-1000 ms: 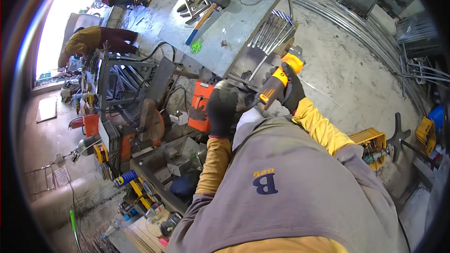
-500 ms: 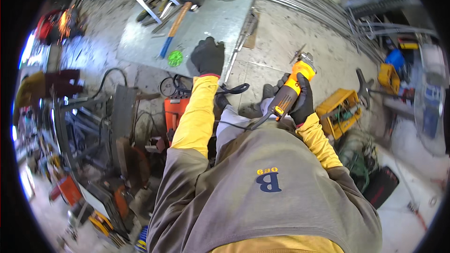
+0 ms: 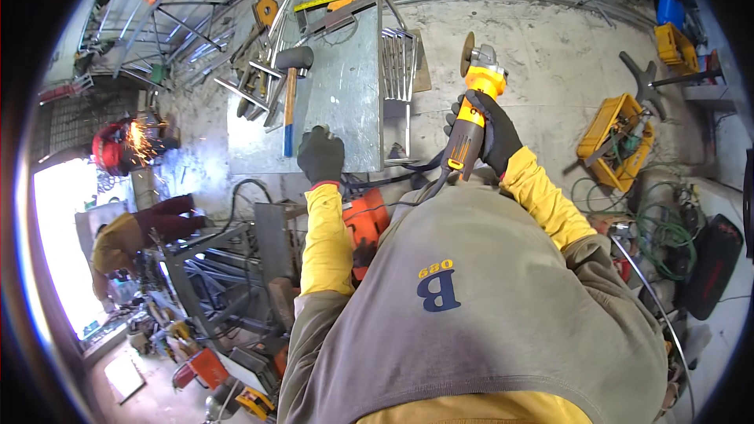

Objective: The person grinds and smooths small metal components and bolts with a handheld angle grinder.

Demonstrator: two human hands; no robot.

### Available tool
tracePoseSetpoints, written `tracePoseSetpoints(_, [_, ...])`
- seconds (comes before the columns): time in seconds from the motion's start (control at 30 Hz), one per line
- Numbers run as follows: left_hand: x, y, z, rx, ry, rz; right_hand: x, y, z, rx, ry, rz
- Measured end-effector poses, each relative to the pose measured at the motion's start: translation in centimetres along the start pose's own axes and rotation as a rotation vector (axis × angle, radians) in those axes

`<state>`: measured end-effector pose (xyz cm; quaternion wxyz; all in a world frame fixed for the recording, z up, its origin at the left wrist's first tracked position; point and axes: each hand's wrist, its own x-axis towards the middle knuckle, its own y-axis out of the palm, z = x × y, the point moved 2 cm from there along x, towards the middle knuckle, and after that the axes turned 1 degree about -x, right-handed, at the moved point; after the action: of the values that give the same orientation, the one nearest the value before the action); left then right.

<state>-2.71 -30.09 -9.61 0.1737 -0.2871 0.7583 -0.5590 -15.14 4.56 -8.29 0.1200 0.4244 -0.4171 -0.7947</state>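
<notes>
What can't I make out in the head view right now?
Head view:
Palm of the left grip: hidden by its own back.
Part of the grinder: behind the right grip.
Yellow crate: contents too small to identify.
Co-worker in red: hands lost near sparks.

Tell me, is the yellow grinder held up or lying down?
Held up: the right hand grips the grinder by its body, away from the table.

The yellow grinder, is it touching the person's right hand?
Touching. The head view shows the gloved right hand wrapped around the body of the yellow grinder.
</notes>
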Motion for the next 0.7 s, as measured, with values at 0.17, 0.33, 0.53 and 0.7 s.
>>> tracePoseSetpoints(0.17, [1.4,1.2,-0.1,0.373,0.173,0.101,1.5,0.4,1.4,-0.1,-0.001,0.042])
tracePoseSetpoints(0.33, [2.5,0.2,-1.3,0.295,0.253,0.195,2.4,-0.6,2.5,-0.142,-0.006,0.062])
tracePoseSetpoints(0.53, [1.8,-0.4,-0.8,-0.045,0.165,0.125,2.6,-2.6,3.3,-0.132,0.048,0.054])
tracePoseSetpoints(0.7, [0.9,-1.7,3.0,-0.153,-0.219,0.114,2.0,-2.1,4.1,-0.125,0.071,-0.003])
